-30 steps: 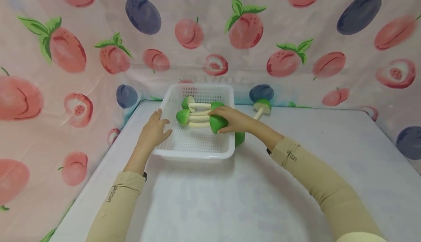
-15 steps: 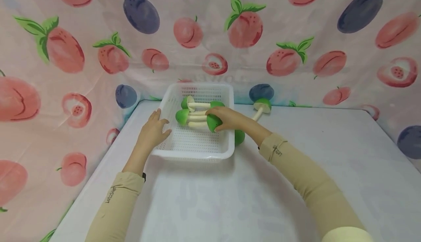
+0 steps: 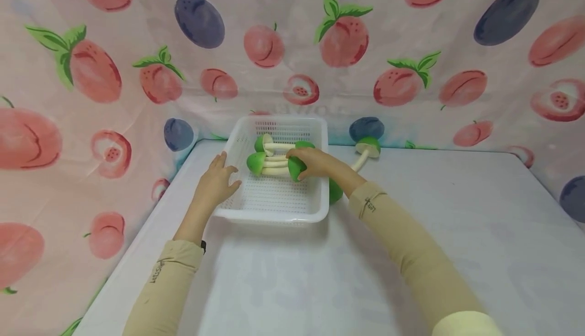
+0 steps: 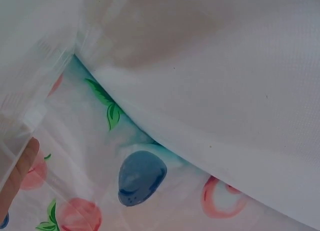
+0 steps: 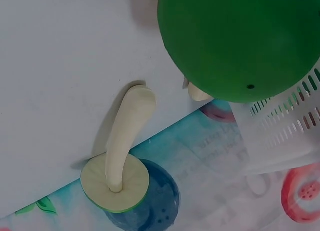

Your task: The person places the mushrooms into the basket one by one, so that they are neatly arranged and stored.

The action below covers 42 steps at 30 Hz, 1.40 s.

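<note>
A white plastic basket (image 3: 274,218) stands on the table and holds several toy mushrooms with green caps and cream stems. My right hand (image 3: 313,164) reaches over its right rim and grips a toy mushroom (image 3: 296,168) by the green cap; its stem lies among others pointing left. Another cap (image 3: 256,163) faces the opposite way at the left end of that row. My left hand (image 3: 214,186) rests at the basket's left rim with its fingers extended. In the left wrist view, one straight finger (image 4: 22,166) lies along the outside of the basket wall.
Right of the basket, one mushroom (image 3: 367,148) lies by the back edge of the table (image 3: 434,214). A second green cap (image 3: 336,192) sits against the basket's right side, looming large in the right wrist view. A fruit-print cloth (image 3: 265,87) hangs behind and to the left.
My right hand has shifted slightly left and back with the mushroom, bringing it in toward the row. The right forearm swung left. My left hand has stayed at the rim.
</note>
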Each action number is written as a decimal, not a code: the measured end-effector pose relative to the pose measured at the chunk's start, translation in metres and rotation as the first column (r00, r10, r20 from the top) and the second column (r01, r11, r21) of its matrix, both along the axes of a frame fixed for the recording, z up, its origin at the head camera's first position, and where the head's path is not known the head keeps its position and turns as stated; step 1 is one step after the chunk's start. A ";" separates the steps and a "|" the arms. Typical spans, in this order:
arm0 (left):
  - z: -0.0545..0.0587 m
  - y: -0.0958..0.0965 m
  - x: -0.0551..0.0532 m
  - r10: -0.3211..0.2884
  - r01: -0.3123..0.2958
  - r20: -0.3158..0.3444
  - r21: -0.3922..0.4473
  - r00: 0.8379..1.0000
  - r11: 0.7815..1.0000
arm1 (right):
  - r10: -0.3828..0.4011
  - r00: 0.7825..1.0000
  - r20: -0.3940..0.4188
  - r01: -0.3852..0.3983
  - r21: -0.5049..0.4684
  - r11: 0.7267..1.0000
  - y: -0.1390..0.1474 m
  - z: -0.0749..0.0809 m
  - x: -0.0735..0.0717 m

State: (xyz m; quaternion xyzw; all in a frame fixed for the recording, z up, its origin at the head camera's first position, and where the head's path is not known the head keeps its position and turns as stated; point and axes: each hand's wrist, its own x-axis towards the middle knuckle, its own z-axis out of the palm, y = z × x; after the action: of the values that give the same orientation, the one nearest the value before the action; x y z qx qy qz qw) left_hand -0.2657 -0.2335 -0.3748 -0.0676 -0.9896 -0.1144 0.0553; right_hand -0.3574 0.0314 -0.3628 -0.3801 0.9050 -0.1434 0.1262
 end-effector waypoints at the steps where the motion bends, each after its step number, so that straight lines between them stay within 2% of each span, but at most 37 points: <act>1: 0.000 0.001 0.000 0.000 0.000 0.001 0.000 1.000 1.000 | -0.008 1.000 0.000 0.008 0.007 1.000 0.000 -0.001 0.000; 7: 0.001 0.002 0.000 -0.001 0.001 0.000 0.006 1.000 1.000 | -0.075 0.997 -0.006 0.075 0.044 0.996 -0.003 -0.003 0.000; 8: 0.001 0.002 0.001 -0.001 0.001 0.000 0.005 1.000 1.000 | -0.067 0.997 -0.026 0.068 0.037 0.997 -0.003 -0.009 -0.005; 14: 0.002 0.001 0.002 -0.004 0.004 0.000 0.001 1.000 1.000 | -0.087 0.995 -0.051 0.091 0.067 0.994 -0.006 -0.012 -0.005; 15: 0.002 0.001 0.002 -0.004 0.004 0.001 0.002 1.000 1.000 | -0.098 0.994 -0.044 0.101 0.082 0.992 -0.007 -0.006 0.001; 21: 0.002 0.001 0.004 -0.008 0.008 0.001 0.006 1.000 1.000 | -0.077 0.993 -0.091 0.086 0.096 0.992 -0.008 -0.005 0.005; 25: 0.003 0.001 0.004 -0.015 0.015 -0.004 0.004 1.000 1.000 | -0.092 0.992 -0.086 0.100 0.101 0.990 -0.008 -0.005 0.005; 34: 0.004 -0.002 0.002 -0.006 0.006 -0.009 -0.002 1.000 1.000 | -0.108 0.991 -0.077 0.115 0.082 0.990 -0.011 -0.004 0.003; 42: 0.001 0.000 0.002 0.000 0.000 0.002 0.019 1.000 1.000 | -0.085 0.994 -0.072 0.087 0.021 0.996 -0.006 -0.004 0.003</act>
State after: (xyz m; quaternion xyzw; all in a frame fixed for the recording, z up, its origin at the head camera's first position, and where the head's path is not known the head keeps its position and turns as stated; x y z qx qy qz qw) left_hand -0.2641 -0.2333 -0.3736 -0.0670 -0.9885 -0.1240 0.0547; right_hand -0.3541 0.0252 -0.3671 -0.3441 0.9261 -0.1241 0.0923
